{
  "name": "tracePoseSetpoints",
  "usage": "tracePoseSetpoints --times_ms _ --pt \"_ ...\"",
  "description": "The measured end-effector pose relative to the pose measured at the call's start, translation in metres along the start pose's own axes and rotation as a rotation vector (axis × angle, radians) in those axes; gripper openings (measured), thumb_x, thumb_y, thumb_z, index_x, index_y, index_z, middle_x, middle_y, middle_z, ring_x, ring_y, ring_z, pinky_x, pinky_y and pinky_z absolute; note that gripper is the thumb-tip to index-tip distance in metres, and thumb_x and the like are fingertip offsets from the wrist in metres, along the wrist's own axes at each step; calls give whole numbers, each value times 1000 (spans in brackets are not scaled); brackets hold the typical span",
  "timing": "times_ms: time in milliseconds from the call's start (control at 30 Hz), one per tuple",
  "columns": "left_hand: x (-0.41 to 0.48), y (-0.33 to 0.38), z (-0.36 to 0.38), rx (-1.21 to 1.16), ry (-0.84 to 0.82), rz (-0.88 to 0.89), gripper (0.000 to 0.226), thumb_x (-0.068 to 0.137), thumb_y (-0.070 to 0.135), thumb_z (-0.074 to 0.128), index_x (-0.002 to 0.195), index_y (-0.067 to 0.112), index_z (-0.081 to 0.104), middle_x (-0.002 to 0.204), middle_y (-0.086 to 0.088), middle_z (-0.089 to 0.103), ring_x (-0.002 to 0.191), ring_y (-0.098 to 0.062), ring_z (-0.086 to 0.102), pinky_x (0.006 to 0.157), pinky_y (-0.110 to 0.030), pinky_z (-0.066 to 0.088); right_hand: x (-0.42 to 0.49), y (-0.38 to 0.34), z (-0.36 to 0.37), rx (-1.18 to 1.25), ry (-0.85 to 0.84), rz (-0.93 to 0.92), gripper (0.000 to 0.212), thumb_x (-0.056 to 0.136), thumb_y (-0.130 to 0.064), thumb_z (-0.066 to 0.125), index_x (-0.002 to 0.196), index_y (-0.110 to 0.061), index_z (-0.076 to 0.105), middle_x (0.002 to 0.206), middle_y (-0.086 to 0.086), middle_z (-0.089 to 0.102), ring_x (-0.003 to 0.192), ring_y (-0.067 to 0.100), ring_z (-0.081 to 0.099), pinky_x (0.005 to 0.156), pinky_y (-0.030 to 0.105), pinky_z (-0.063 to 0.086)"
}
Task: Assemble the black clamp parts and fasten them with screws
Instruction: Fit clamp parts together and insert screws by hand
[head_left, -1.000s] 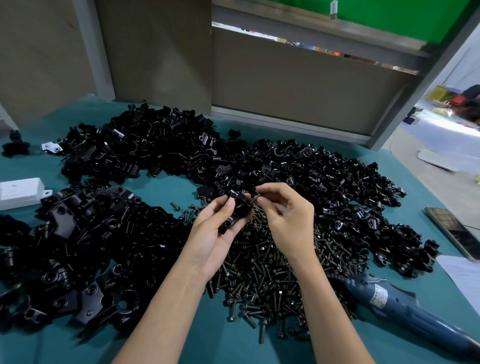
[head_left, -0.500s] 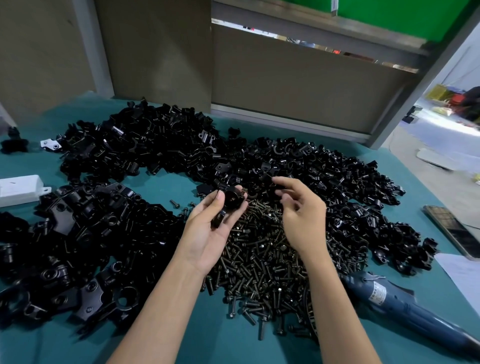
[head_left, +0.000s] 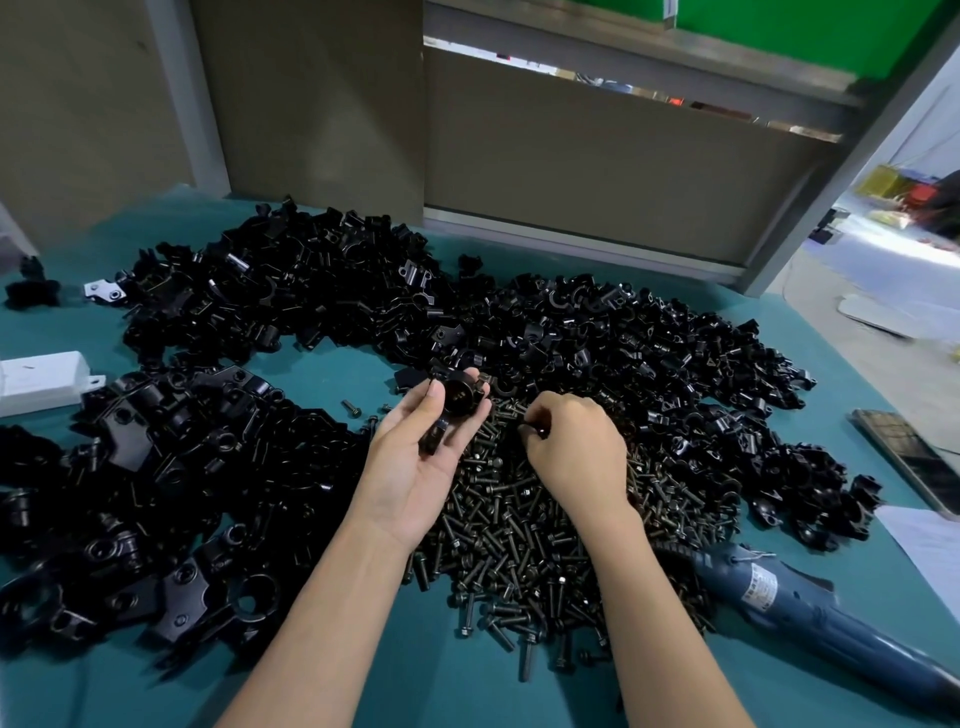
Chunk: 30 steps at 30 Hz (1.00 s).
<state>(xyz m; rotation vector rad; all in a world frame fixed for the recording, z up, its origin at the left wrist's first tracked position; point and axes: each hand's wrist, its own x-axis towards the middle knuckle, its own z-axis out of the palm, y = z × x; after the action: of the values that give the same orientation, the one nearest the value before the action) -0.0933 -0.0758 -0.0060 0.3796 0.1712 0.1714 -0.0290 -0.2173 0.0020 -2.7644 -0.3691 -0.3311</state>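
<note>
Our left hand (head_left: 415, 467) is palm-up, thumb and fingers curled round the clamp (head_left: 460, 402), above the far edge of the screw pile (head_left: 519, 530). Our right hand (head_left: 576, 457) is just right of it, fingers curled down into the screws. We can't tell if they hold one.

Fingers of the right hand (head_left: 574, 452) curl out of sight; blue driver (head_left: 810, 618) runs off-frame.

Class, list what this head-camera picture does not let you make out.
Head view:
- Whether the right hand pinches one of the dark metal screws: curled fingers hide it.
- Far end of the blue power screwdriver: cut by right edge.
- Holes in the black clamp part in the left hand: too dark.
</note>
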Motion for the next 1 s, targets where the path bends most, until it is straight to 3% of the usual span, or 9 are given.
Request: tracePoseSetpoints --times_ms 267,400,467,600,667,800,1000 --pt "0 -2 0 7 -10 0 36 82 9 65 115 -3 56 111 -20 73 107 -30 71 91 -44 59 0 -9 5 -35 -4 71 14 94 -19 63 98 -8 71 102 8 66 96 28 62 73 34 53" --pt "1 -2 -1 11 -5 0 35 81 9 65 113 -3 57 111 -20 73 108 -30 71 90 -45 59 0 -4 1 30 -11 64 14 95 -21 63 94 -9 70 91 7 68 87 28 64 72 37 55" --pt "2 -2 -1 27 7 2 33 80 9 66 110 -3 58 112 -20 73 109 -31 70 91 -45 59 0 0 -5 203 17 59 9 93 -18 67 97 -10 69 87 5 70 78 20 66 73 37 57" --pt "1 -4 0 101 0 5 41 82 11 66 119 -4 56 122 -21 69 117 -30 67 96 -43 56 -6 -6 -24 646 137 -36 13 83 -7 78 92 -14 71 80 -12 70 76 0 67 72 14 55" --pt "0 -5 0 150 -31 4 40 85 13 63 121 -4 54 125 -20 68 120 -29 65 98 -39 55 -7 -13 -29 717 207 -125 16 80 -2 80 91 -12 73 81 -14 71 76 0 69 73 12 54" --pt "-2 -7 0 293 -65 5 36 83 17 65 116 3 61 125 -16 68 114 -28 68 90 -28 57 -9 -23 -30 735 283 -219 15 80 2 78 90 -9 75 81 -13 72 78 3 70 75 17 54" --pt "-2 -10 -1 419 -67 6 32 89 16 62 119 6 59 119 -12 67 120 -27 64 97 -30 55 -11 -21 -26 583 362 -331 12 78 5 79 87 -3 75 85 -2 73 82 6 67 75 15 53"
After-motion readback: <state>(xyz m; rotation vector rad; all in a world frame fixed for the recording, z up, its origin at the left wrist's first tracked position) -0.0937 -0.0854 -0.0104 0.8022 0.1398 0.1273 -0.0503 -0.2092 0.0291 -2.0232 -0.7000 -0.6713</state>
